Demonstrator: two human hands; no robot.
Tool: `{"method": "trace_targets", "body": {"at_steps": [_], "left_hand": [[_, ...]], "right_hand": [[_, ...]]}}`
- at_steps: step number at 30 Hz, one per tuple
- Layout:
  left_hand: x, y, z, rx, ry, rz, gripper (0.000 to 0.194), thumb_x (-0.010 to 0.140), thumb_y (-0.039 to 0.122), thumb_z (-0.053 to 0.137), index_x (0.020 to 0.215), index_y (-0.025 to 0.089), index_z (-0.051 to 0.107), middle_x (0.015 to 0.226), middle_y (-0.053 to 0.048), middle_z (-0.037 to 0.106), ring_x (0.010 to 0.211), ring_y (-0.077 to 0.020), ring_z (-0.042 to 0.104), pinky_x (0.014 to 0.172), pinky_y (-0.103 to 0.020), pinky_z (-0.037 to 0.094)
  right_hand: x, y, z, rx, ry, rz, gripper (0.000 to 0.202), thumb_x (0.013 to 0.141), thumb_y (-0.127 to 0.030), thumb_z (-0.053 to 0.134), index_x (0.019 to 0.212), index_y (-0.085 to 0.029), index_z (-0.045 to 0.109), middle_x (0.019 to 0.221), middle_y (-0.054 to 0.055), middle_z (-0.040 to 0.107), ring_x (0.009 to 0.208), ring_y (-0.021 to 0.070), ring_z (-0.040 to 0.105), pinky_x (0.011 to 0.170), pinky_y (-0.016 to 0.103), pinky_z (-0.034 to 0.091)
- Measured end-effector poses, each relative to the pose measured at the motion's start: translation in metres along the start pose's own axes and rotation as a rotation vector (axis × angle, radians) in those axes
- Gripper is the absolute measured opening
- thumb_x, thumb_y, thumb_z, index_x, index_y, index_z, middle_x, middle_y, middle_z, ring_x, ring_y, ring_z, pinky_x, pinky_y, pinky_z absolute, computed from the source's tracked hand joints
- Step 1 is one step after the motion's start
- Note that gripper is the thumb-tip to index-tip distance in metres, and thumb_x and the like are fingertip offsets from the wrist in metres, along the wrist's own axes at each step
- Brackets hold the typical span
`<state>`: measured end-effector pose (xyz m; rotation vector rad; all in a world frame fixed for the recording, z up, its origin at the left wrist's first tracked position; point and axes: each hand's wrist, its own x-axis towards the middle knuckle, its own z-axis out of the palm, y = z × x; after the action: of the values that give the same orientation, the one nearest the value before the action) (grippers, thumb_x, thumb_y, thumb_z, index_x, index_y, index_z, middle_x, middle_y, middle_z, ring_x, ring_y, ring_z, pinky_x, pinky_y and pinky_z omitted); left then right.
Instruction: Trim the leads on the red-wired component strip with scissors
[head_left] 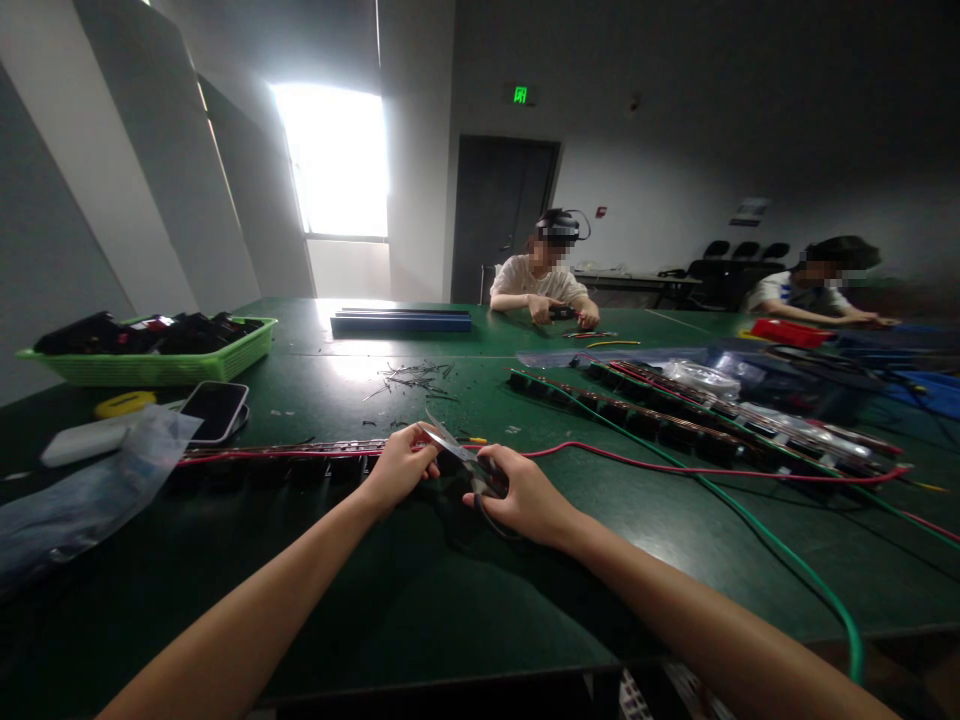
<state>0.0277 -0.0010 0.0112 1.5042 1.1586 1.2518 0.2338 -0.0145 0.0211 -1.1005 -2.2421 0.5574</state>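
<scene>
Offcuts (417, 379) suggest some trimming done, remainder unclear, as our right hand (519, 494) grips scissors (450, 445), left hand (402, 464) closed (contents hidden).

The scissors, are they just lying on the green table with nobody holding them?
No, the right hand is holding the scissors.
</scene>
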Motion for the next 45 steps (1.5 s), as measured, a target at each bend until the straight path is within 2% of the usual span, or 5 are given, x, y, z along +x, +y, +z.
{"method": "trace_targets", "body": {"at_steps": [19, 26, 37, 41, 45], "left_hand": [[-0.0007, 0.0006, -0.0003, 0.013, -0.008, 0.013, 0.022, 0.077, 0.033, 0.059, 0.086, 0.013, 0.062, 0.06, 0.002, 0.059, 0.049, -0.0098, 0.056, 0.046, -0.019, 0.041], [-0.0003, 0.0001, -0.0001, 0.012, -0.016, 0.017, 0.024, 0.077, 0.035, 0.06, 0.087, 0.013, 0.062, 0.062, 0.001, 0.059, 0.05, -0.0097, 0.056, 0.046, -0.019, 0.041], [-0.0003, 0.0019, 0.0006, 0.012, -0.006, 0.011, 0.024, 0.076, 0.035, 0.059, 0.086, 0.013, 0.062, 0.06, 0.002, 0.059, 0.049, -0.0097, 0.056, 0.045, -0.019, 0.04], [0.0001, 0.0014, -0.0004, 0.023, -0.01, 0.013, 0.024, 0.077, 0.037, 0.059, 0.084, 0.014, 0.061, 0.059, 0.002, 0.058, 0.049, -0.0097, 0.056, 0.046, -0.019, 0.04], [0.0002, 0.001, -0.0011, 0.03, -0.005, 0.007, 0.026, 0.077, 0.039, 0.059, 0.084, 0.014, 0.06, 0.059, 0.002, 0.058, 0.049, -0.0101, 0.056, 0.046, -0.019, 0.04]], "right_hand": [[0.0009, -0.0005, -0.0001, 0.064, 0.003, 0.004, 0.048, 0.07, -0.043, 0.072, 0.108, -0.018, 0.058, 0.091, 0.004, 0.059, 0.075, 0.0157, 0.054, 0.068, 0.027, 0.043], [0.0005, -0.0019, -0.001, 0.07, -0.005, 0.006, 0.042, 0.071, -0.04, 0.072, 0.104, -0.019, 0.058, 0.085, 0.001, 0.059, 0.072, 0.0145, 0.053, 0.064, 0.026, 0.042], [0.0004, -0.0017, 0.0012, 0.014, 0.032, 0.026, 0.047, 0.068, -0.044, 0.074, 0.106, -0.019, 0.062, 0.094, 0.006, 0.062, 0.078, 0.0185, 0.056, 0.069, 0.029, 0.044], [0.001, -0.0021, 0.0001, 0.05, 0.039, 0.031, 0.043, 0.073, -0.042, 0.07, 0.108, -0.02, 0.06, 0.094, 0.004, 0.064, 0.079, 0.018, 0.057, 0.07, 0.027, 0.043], [0.0031, 0.0009, -0.0032, 0.071, 0.089, 0.063, 0.036, 0.079, -0.042, 0.063, 0.106, -0.018, 0.058, 0.082, 0.001, 0.063, 0.071, 0.0153, 0.054, 0.065, 0.025, 0.04]]}}
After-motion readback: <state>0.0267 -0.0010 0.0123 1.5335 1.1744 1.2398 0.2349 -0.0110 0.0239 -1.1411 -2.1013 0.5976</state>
